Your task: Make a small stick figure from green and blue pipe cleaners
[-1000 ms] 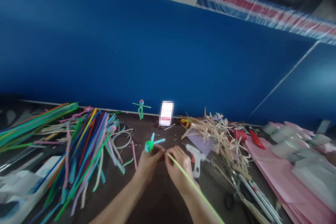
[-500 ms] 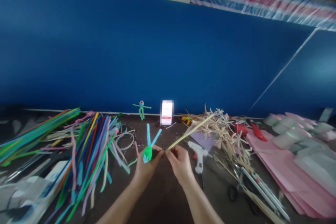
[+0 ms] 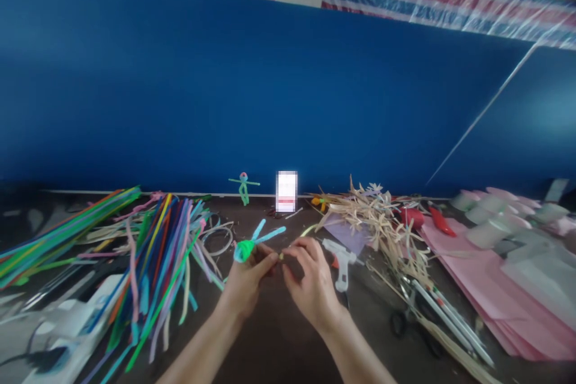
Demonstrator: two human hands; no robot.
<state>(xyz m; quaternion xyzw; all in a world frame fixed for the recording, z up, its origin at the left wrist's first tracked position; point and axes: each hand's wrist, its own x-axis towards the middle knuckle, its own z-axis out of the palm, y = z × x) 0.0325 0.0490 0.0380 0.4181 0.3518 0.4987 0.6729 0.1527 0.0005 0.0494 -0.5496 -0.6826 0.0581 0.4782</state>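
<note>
My left hand (image 3: 248, 279) is shut on a small craft figure of a green chenille ball (image 3: 243, 250) with two light blue pipe-cleaner arms (image 3: 268, 234). My right hand (image 3: 311, 281) pinches a yellow-green pipe cleaner (image 3: 281, 257). Its tip pokes out toward the figure, and much of its length is hidden behind my fingers. The two hands stand close together, nearly touching, over the dark tabletop (image 3: 279, 222). A white glue gun (image 3: 342, 264) lies just beyond my right hand.
A spread of multicoloured pipe cleaners (image 3: 155, 240) lies left of my hands, beside a white power strip (image 3: 67, 327). To the right are dried straw strips (image 3: 378, 219), scissors (image 3: 399, 324) and pink paper sheets (image 3: 468, 279). A small pipe-cleaner figure (image 3: 243, 188) stands against the blue wall (image 3: 270, 84).
The yellow-green pipe cleaner has swung down from pointing up and right, and most of it is now hidden by my right hand. The figure has tilted, with its blue arms pointing right.
</note>
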